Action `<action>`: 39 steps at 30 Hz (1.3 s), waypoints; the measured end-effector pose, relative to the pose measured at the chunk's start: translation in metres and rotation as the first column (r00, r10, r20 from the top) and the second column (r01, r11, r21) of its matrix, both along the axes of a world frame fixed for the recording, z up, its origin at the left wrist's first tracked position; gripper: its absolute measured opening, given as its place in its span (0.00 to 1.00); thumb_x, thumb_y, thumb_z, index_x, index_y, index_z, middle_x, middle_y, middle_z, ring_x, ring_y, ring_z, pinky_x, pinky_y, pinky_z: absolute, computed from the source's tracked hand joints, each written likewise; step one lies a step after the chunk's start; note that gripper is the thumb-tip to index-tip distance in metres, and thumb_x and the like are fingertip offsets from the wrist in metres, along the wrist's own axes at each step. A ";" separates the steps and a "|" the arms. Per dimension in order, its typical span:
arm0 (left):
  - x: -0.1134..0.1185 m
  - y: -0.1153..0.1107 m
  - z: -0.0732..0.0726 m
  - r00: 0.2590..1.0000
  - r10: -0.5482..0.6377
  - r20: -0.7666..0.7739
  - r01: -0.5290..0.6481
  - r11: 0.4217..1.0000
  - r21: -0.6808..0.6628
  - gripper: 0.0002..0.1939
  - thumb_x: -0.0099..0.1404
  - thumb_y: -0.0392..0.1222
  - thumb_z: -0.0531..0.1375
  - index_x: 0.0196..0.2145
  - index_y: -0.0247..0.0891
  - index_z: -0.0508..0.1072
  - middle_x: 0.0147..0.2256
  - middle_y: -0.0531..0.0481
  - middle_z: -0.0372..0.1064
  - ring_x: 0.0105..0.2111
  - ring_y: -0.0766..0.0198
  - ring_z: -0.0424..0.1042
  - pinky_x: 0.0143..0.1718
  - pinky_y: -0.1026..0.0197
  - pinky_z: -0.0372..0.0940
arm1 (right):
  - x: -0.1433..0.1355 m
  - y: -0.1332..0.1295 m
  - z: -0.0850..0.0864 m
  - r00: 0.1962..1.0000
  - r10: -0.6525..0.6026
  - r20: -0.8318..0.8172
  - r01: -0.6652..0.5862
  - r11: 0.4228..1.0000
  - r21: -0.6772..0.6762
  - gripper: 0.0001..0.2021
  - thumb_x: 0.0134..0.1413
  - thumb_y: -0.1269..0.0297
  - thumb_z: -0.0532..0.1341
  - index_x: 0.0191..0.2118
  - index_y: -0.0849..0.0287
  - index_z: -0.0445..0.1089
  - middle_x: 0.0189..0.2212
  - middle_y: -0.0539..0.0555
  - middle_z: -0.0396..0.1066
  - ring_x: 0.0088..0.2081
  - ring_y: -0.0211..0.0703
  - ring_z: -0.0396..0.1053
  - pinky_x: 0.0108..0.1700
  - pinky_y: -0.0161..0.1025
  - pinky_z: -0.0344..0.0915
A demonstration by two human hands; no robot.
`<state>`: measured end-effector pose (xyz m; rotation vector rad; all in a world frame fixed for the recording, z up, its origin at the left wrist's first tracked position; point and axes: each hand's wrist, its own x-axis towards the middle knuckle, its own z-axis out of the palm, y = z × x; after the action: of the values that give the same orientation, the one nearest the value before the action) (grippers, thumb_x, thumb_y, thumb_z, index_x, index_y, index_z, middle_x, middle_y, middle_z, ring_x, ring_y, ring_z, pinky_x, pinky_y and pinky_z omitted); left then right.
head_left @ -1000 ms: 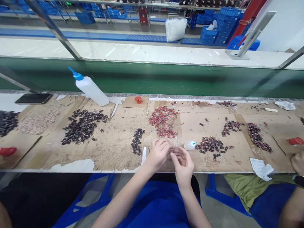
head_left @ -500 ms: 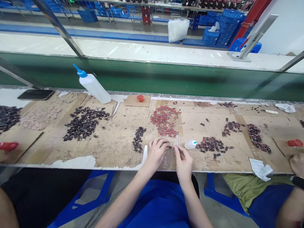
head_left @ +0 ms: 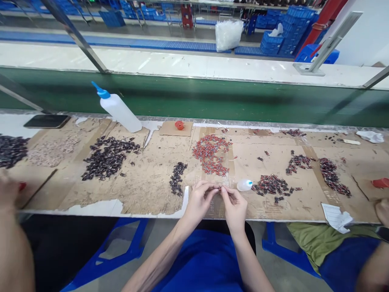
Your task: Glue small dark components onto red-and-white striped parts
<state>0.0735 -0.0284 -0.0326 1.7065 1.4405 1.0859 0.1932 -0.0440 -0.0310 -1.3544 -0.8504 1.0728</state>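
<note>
My left hand (head_left: 198,201) and my right hand (head_left: 235,206) meet at the fingertips just above the cardboard-covered bench. Both are pinched around a tiny dark and red part (head_left: 220,188), mostly hidden by the fingers. Beyond them lies a pile of small red-and-silver pieces (head_left: 211,152). Small black parts (head_left: 177,178) are gathered left of my left hand. A small white squeeze bottle with a blue tip (head_left: 244,185) lies beside my right hand, and joined black-and-red parts (head_left: 270,184) are heaped to its right.
A large white bottle (head_left: 120,112) leans near the back edge, left of a red cap (head_left: 179,125). More black parts (head_left: 105,158) and a phone (head_left: 47,121) are further left. Co-workers' arms (head_left: 13,239) are at both sides. A torn paper (head_left: 336,217) hangs over the front edge.
My left fingers have closed in toward my right fingertips around the tiny part. At far left, a co-worker's hand has come in over the red container.
</note>
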 end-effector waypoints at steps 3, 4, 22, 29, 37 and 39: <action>0.001 0.000 0.002 0.997 0.016 0.076 -0.014 1.000 -0.016 0.06 0.64 0.40 0.59 0.35 0.39 0.77 0.33 0.47 0.75 0.35 0.61 0.74 0.38 0.59 0.70 | 0.001 0.002 0.002 1.000 0.011 -0.016 -0.011 1.000 -0.009 0.16 0.44 0.51 0.67 0.31 0.60 0.76 0.28 0.56 0.78 0.33 0.48 0.76 0.42 0.48 0.74; 0.001 0.000 0.003 0.995 0.018 0.094 -0.016 1.000 -0.020 0.06 0.64 0.41 0.59 0.35 0.39 0.77 0.33 0.47 0.75 0.35 0.61 0.74 0.38 0.59 0.70 | 0.002 0.002 0.002 1.000 0.013 -0.020 -0.013 1.000 -0.010 0.16 0.44 0.51 0.68 0.31 0.60 0.76 0.28 0.56 0.78 0.33 0.48 0.76 0.42 0.48 0.74; -0.004 -0.002 0.028 0.975 -0.081 0.205 0.085 0.996 -0.011 0.07 0.64 0.41 0.60 0.35 0.40 0.79 0.34 0.46 0.77 0.39 0.59 0.73 0.42 0.56 0.70 | 0.002 -0.003 0.011 0.991 0.007 0.133 -0.028 0.987 0.158 0.07 0.51 0.62 0.65 0.31 0.59 0.76 0.31 0.56 0.77 0.36 0.46 0.76 0.42 0.44 0.73; -0.003 -0.003 0.033 0.954 -0.007 0.298 0.038 0.994 -0.099 0.06 0.61 0.39 0.62 0.33 0.38 0.79 0.32 0.46 0.76 0.36 0.60 0.74 0.40 0.60 0.69 | 0.005 -0.005 0.012 0.970 0.049 0.239 -0.099 0.974 0.203 0.06 0.55 0.64 0.63 0.35 0.59 0.77 0.34 0.57 0.77 0.37 0.46 0.75 0.42 0.43 0.73; 0.001 -0.003 0.036 0.950 0.015 0.312 0.038 0.986 -0.162 0.05 0.58 0.38 0.60 0.31 0.37 0.77 0.32 0.48 0.74 0.35 0.62 0.73 0.39 0.61 0.68 | 0.011 -0.005 0.018 0.971 0.113 0.211 -0.146 0.978 0.147 0.09 0.53 0.64 0.63 0.40 0.59 0.76 0.33 0.56 0.79 0.35 0.45 0.78 0.41 0.42 0.76; 0.001 -0.003 0.036 0.956 0.000 0.292 0.048 0.986 -0.157 0.05 0.59 0.38 0.60 0.31 0.37 0.77 0.32 0.48 0.74 0.36 0.62 0.72 0.40 0.61 0.67 | 0.013 -0.006 0.016 0.966 0.092 0.242 -0.133 0.978 0.160 0.11 0.53 0.65 0.64 0.43 0.59 0.75 0.33 0.56 0.79 0.34 0.45 0.78 0.41 0.42 0.76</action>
<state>0.0745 -0.0317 0.0037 1.3807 1.2794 1.1208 0.2060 -0.0496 -0.0146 -1.3110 -1.1809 0.9115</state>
